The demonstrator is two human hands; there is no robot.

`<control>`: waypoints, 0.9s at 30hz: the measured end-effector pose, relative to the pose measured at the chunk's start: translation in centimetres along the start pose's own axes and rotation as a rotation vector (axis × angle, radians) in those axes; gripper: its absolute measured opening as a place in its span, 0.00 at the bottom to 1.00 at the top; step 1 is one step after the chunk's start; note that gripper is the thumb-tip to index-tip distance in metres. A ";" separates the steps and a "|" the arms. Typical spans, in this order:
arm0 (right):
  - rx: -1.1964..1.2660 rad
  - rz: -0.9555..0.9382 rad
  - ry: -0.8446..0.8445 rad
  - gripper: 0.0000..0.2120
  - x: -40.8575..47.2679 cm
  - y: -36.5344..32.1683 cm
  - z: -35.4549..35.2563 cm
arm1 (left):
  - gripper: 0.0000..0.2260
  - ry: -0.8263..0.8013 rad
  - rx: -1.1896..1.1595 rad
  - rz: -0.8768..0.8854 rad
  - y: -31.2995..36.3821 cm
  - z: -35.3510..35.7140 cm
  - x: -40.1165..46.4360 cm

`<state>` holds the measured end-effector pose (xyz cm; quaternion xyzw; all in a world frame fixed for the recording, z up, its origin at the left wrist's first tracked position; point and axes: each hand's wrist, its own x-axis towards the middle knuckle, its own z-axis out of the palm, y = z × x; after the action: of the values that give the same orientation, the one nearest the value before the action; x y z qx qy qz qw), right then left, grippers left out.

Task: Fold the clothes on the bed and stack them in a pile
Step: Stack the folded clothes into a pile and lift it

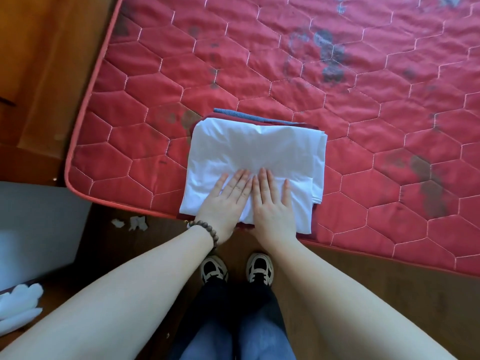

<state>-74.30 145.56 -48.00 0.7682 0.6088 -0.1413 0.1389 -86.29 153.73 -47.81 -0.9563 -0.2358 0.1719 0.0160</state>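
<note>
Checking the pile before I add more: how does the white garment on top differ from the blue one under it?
The white garment lies on top, fully exposed; the blue garment shows only a thin strip at the far edge. Both hands, left hand and right hand, press flat on the white one; neither touches the blue. Both are folded flat in one stack.

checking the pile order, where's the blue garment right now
In the head view, the blue garment sits under the white cloth, only its far edge showing beyond both hands.
</note>
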 end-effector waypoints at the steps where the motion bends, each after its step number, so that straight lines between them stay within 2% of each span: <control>1: 0.004 -0.004 0.006 0.45 0.0 0.1 0.1 | 0.38 0.014 -0.003 0.001 -0.3 0.1 -0.2; 5: 0.082 -0.008 0.003 0.53 -1.4 2.4 0.4 | 0.40 -0.032 -0.039 -0.004 -3.2 0.5 -0.9; 8: 0.114 -0.011 -0.087 0.57 -2.2 4.6 0.1 | 0.54 -0.165 -0.060 0.071 -5.0 0.1 -1.0; 9: 0.126 -0.037 -0.130 0.56 -2.3 5.0 -0.4 | 0.56 -0.198 -0.084 0.088 -5.1 -0.5 -1.1; 11: 0.189 -0.073 -0.146 0.51 -2.2 5.1 -2.1 | 0.50 -0.133 -0.180 0.061 -5.0 -2.2 -1.0; 12: 0.252 -0.072 -0.087 0.47 -1.8 4.9 -3.3 | 0.44 -0.055 -0.217 0.031 -5.1 -3.2 -0.6; 15: 0.377 -0.006 0.303 0.30 2.0 4.3 -6.3 | 0.29 0.217 -0.204 -0.070 -5.0 -6.1 3.2; 17: 0.345 0.066 0.492 0.23 6.4 4.2 -7.6 | 0.25 0.250 -0.226 -0.126 -5.2 -7.4 6.9; 18: 0.345 0.101 0.491 0.21 8.5 4.3 -8.0 | 0.24 0.223 -0.236 -0.149 -5.3 -7.5 8.8; 21: 0.290 0.203 0.315 0.17 12.7 4.7 -6.7 | 0.23 0.141 -0.194 -0.243 -5.6 -5.7 12.6; 23: 0.265 0.218 0.337 0.14 13.5 4.7 -5.4 | 0.21 0.205 -0.139 -0.297 -5.4 -4.7 13.1; 25: 0.238 0.220 0.416 0.14 13.7 4.5 -5.0 | 0.17 0.353 -0.097 -0.316 -5.3 -3.8 13.4; 27: 0.225 0.231 0.459 0.14 13.7 4.7 -5.1 | 0.15 0.378 -0.131 -0.322 -5.6 -3.3 13.4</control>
<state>-66.50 158.75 -48.41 0.8551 0.5130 -0.0137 -0.0736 -76.54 164.97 -48.38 -0.9206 -0.3884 -0.0305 0.0251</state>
